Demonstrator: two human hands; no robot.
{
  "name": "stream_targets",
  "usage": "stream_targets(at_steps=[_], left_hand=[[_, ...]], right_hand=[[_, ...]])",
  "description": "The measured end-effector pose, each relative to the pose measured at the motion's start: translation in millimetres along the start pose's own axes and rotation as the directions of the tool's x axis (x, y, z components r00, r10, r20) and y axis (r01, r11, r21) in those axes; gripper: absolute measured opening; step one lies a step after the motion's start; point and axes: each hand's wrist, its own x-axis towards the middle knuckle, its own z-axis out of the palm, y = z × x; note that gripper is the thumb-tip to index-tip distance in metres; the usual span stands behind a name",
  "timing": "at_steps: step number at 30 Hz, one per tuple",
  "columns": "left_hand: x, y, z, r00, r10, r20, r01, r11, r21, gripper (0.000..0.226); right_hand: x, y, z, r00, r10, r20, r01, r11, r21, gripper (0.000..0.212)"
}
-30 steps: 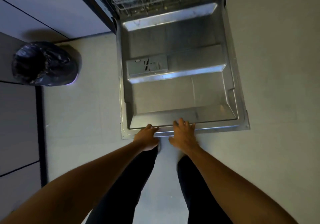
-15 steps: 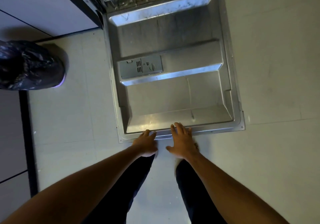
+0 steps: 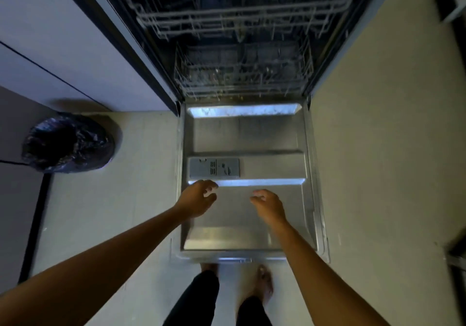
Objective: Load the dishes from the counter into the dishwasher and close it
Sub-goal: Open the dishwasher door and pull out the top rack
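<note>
From the head camera I look down on the dishwasher door (image 3: 247, 209), lying flat and fully open. Behind it the lower rack (image 3: 242, 73) sits inside the tub; I can't tell if dishes are in it. My left hand (image 3: 198, 199) and right hand (image 3: 268, 206) hover over the door panel, fingers loosely curled, grasping nothing, probably ready to reach for the rack. A lined bin (image 3: 68, 144) stands well to the left.

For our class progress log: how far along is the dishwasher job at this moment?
Done: the door lies fully open. In hand: the left hand and right hand hover empty above it. Left: the racks show no clear dishes, so loading and closing remain.
</note>
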Motion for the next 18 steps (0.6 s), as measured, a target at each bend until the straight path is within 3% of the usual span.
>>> stream_targets(at_steps=[5,9,14,18], left_hand=[[51.3,33.0,-72.2,0.992,0.062,-0.113,-0.058,0.998,0.038,0.035],[124.9,48.4,-112.7,0.976,0.150,-0.161,-0.119,0.975,0.187,0.056],[219.5,78.7,-144.6,0.934,0.284,-0.219,-0.185,0.905,0.384,0.077],[280.9,93.2,-154.7,0.944,0.298,-0.143,-0.198,0.855,0.479,0.096]], right_hand=[[44.3,-96.5,-41.3,0.982,-0.177,-0.063,0.167,0.976,-0.138,0.038],[106.5,-151.6,-64.8,0.942,-0.333,-0.048,0.295,0.887,-0.355,0.067],[181.5,-210.9,-72.8,0.854,-0.520,-0.009,0.395,0.660,-0.639,0.092],[224.3,-234.8,-66.7,0.864,-0.501,0.046,0.312,0.463,-0.829,0.101]])
